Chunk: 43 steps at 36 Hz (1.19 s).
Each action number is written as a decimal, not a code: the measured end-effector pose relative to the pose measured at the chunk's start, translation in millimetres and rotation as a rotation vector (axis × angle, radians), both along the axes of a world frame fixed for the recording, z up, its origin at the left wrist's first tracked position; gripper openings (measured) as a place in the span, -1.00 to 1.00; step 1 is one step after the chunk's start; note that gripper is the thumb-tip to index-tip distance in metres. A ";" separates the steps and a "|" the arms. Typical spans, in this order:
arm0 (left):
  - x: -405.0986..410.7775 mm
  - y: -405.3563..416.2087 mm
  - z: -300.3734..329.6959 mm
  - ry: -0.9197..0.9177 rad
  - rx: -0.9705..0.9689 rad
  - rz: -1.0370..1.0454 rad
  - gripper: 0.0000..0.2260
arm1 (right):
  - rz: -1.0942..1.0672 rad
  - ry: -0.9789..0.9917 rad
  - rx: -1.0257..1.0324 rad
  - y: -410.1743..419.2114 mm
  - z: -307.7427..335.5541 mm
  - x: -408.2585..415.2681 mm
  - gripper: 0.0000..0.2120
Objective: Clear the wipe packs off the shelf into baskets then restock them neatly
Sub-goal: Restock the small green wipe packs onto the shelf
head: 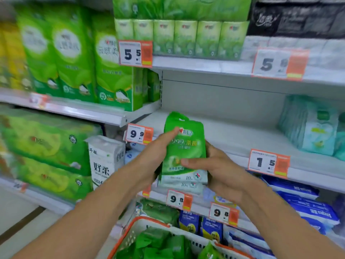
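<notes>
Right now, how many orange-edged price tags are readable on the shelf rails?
6: the 5.5 tag upper middle, the 5.x tag upper right, the 9.9 tag mid-left, the 1.5 tag mid-right, two 9.8 tags lower down. Blurred tags at left may add more.

You face a shelf whose near middle stretch lies bare, with a stack of packs standing on it at the far right. Your left hand and right hand hold a bundle of wipe packs upright between them, just before the shelf edge. Below your arms, nearest you, sits a basket with more wipe packs lying in it. Price tags hang along the shelf fronts. To the left, tall tissue packs stand on a higher shelf, with bulk packs beneath them. Above, a row of small packs lines the top shelf.
</notes>
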<state>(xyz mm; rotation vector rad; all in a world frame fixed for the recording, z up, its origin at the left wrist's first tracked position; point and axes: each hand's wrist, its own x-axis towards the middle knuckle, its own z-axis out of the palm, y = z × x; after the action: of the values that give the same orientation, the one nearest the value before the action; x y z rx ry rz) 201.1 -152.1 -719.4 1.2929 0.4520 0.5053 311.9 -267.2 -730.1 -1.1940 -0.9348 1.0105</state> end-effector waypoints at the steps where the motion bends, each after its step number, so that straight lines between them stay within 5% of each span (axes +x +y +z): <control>1: 3.9 12.6 10.5 -0.016 0.099 0.050 -0.61 | -0.016 0.019 -0.002 16.3 13.6 7.4 -0.37; 6: 22.1 104.9 8.8 0.204 1.091 0.392 -0.60 | -0.174 -0.011 -0.012 117.2 69.9 60.0 -0.73; 10: 45.3 147.1 -25.0 0.597 1.503 0.262 -0.64 | -0.382 -0.143 -0.083 203.2 57.3 122.8 -0.56; 13: 63.0 158.4 -25.8 0.821 1.714 0.203 -0.65 | -0.413 -0.199 -0.088 252.4 38.4 161.9 -0.73; 16: 68.6 166.2 -17.1 0.803 1.781 0.162 -0.63 | -0.504 -0.342 -0.016 293.5 23.6 203.4 -0.41; 19: 64.0 180.7 -21.9 0.716 1.643 0.089 -0.61 | -0.521 -0.549 -0.073 326.2 6.8 235.4 0.01; 24: 62.7 197.6 -30.9 0.600 1.636 0.082 -0.56 | -0.562 -0.630 -0.164 353.9 -14.3 234.8 -0.60; 34: 69.5 214.2 -33.1 0.575 1.551 -0.011 -0.42 | -0.444 -0.721 -0.390 384.9 -13.6 228.1 -0.43; 43: 71.0 218.6 -32.8 0.583 1.517 -0.069 -0.41 | -0.463 -0.644 -0.370 377.1 -8.1 234.4 -0.49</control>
<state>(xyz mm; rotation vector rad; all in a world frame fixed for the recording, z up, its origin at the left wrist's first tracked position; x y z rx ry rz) 272.2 66.5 -752.2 2.9483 0.4876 0.3671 546.4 110.0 -738.1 -2.0079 -0.9060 0.4246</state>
